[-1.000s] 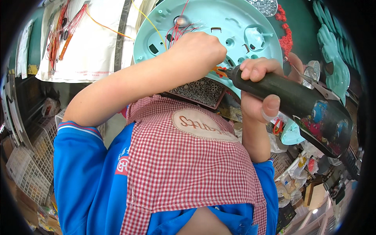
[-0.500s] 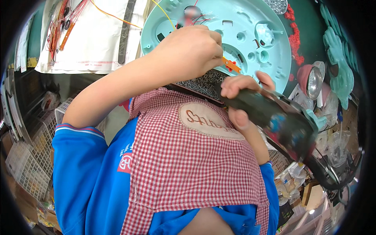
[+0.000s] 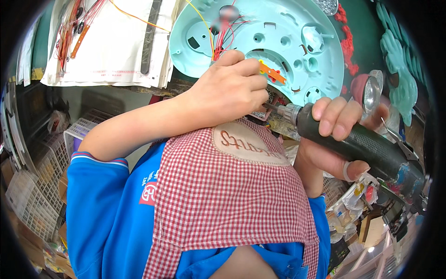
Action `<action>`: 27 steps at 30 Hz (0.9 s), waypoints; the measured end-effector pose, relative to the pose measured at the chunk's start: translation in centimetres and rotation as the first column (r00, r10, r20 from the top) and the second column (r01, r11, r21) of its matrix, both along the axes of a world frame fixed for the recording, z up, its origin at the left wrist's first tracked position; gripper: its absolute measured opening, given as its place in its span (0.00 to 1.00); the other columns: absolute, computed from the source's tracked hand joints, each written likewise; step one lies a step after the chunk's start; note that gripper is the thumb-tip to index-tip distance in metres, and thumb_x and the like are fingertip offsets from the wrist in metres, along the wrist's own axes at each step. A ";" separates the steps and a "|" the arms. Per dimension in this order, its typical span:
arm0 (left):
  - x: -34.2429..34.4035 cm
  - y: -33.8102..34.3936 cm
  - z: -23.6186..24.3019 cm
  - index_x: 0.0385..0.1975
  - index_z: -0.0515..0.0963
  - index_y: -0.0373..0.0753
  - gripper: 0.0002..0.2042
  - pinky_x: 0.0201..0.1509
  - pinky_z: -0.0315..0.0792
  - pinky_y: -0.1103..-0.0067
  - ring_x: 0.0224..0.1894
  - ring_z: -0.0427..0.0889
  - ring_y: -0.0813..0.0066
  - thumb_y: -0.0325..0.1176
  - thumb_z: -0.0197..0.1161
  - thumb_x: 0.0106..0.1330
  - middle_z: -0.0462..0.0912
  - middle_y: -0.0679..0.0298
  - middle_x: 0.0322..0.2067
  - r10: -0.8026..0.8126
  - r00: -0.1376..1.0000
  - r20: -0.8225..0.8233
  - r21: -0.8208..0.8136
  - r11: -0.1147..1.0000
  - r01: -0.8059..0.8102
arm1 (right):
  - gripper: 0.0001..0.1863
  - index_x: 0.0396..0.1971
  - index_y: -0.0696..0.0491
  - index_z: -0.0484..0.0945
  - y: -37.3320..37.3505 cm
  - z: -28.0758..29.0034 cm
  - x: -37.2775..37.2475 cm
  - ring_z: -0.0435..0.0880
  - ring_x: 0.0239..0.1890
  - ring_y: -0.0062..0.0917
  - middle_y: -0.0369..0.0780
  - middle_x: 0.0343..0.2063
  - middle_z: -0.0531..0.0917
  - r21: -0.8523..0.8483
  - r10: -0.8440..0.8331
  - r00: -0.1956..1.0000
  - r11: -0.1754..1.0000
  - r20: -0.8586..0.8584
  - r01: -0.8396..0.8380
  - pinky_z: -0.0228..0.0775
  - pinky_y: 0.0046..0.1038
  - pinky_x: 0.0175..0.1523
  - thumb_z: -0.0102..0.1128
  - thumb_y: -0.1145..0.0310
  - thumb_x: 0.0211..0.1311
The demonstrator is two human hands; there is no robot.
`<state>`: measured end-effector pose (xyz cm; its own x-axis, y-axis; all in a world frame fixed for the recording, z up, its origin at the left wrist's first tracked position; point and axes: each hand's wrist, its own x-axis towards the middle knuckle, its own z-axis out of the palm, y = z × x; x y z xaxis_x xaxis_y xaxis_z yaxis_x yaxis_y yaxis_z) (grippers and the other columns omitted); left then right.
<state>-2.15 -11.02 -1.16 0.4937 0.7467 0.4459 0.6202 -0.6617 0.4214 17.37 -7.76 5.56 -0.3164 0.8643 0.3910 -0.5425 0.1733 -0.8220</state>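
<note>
My right hand (image 3: 337, 125) is wrapped round the black body of an electric screwdriver (image 3: 371, 146). Its metal chuck and bit point left, and the tip reaches the fingers of my left hand (image 3: 237, 86). Those fingers are bent and pinched together at the bit; what they hold is hidden. Just beyond them lies a large round teal plastic shell (image 3: 278, 23) with moulded holes and posts. An orange strip (image 3: 273, 73) with small red and yellow parts sits at its near side. Thin red wires (image 3: 225, 39) rise from the shell beside my left hand.
White paper sheets (image 3: 107, 42) lie at the left with a wire bundle (image 3: 69, 32) and a dark bar (image 3: 151, 42). To the right are red small parts (image 3: 346, 42), a pink-and-silver bowl (image 3: 369, 93) and teal plastic pieces (image 3: 399, 79). White plastic baskets (image 3: 35, 200) stand lower left.
The screwdriver has swung up and right, its bit now at my left fingers. My left hand has moved slightly down. The tray of screws seen earlier below it no longer shows.
</note>
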 end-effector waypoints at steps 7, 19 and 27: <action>-0.2 1.2 0.8 0.22 0.77 0.45 0.13 0.46 0.62 0.74 0.36 0.73 0.76 0.41 0.71 0.40 0.75 0.75 0.26 0.094 0.995 -0.033 0.032 0.995 -0.093 | 0.44 0.67 0.48 0.57 0.9 0.3 -1.1 0.73 0.29 0.24 0.35 0.28 0.73 0.070 0.011 0.999 0.997 0.038 -0.014 0.68 0.33 0.42 0.60 0.39 0.57; -1.7 2.8 0.1 0.32 0.83 0.42 0.17 0.49 0.64 0.72 0.43 0.73 0.71 0.40 0.74 0.40 0.75 0.69 0.35 0.190 0.968 -0.163 -0.262 0.938 -0.228 | 0.49 0.61 0.55 0.52 3.7 -2.7 -4.7 0.79 0.28 0.29 0.42 0.26 0.77 0.012 -0.086 0.988 0.996 0.132 0.085 0.76 0.35 0.39 0.73 0.47 0.49; -1.8 2.9 0.2 0.32 0.83 0.41 0.17 0.49 0.66 0.70 0.42 0.74 0.69 0.38 0.74 0.40 0.76 0.67 0.36 0.183 0.973 -0.139 -0.287 0.933 -0.216 | 0.48 0.65 0.53 0.50 4.0 -3.4 -4.8 0.79 0.29 0.28 0.42 0.27 0.78 -0.025 -0.008 0.984 1.000 0.178 0.013 0.76 0.35 0.41 0.71 0.50 0.53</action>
